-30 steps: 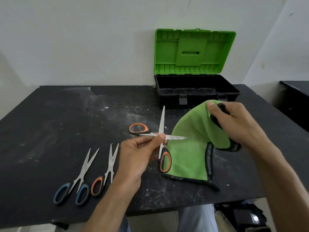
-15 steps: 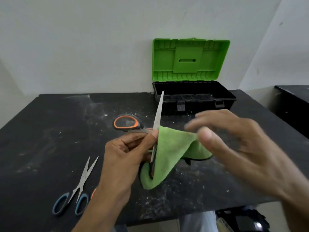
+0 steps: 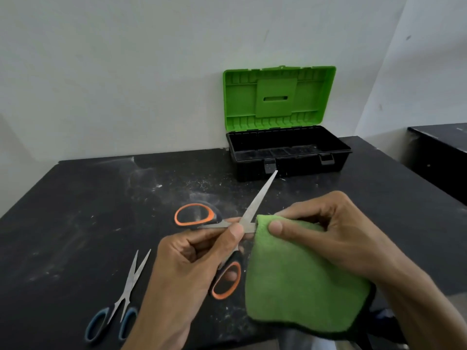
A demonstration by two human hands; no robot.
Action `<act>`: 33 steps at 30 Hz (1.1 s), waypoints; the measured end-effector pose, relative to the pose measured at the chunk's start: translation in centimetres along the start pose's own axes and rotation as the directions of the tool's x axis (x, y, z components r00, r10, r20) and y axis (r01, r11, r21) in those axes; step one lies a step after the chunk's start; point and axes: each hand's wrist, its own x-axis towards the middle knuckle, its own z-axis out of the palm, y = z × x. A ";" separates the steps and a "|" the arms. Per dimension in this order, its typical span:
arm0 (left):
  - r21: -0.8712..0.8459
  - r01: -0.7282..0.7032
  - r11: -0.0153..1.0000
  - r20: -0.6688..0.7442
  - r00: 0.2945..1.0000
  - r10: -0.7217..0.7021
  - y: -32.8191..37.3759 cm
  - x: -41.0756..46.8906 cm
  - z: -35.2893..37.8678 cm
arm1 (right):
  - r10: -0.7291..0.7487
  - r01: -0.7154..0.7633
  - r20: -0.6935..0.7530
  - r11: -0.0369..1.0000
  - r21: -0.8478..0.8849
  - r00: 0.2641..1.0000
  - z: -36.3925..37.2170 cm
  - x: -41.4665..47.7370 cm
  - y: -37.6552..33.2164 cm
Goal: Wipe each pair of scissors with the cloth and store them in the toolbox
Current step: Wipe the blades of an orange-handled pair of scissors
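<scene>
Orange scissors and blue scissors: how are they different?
The orange scissors are held up by the left hand; the blue scissors lie flat on the table. The orange scissors are spread wide open, the blue scissors only a little. The green cloth, pinched by the right hand, touches the orange scissors, not the blue scissors. Both have shiny metal blades and are outside the toolbox.
</scene>
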 end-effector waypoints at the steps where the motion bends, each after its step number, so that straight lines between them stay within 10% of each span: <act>1: -0.007 0.008 1.000 0.012 1.000 -0.008 0.1 0.1 0.1 | 0.002 -0.002 -0.026 1.000 -0.003 1.000 0.1 0.0 0.1; 33: -0.177 0.074 0.982 -0.080 0.993 -0.089 1.0 -0.3 0.6 | -0.021 0.029 -0.081 0.994 0.106 0.997 0.9 -0.7 -0.9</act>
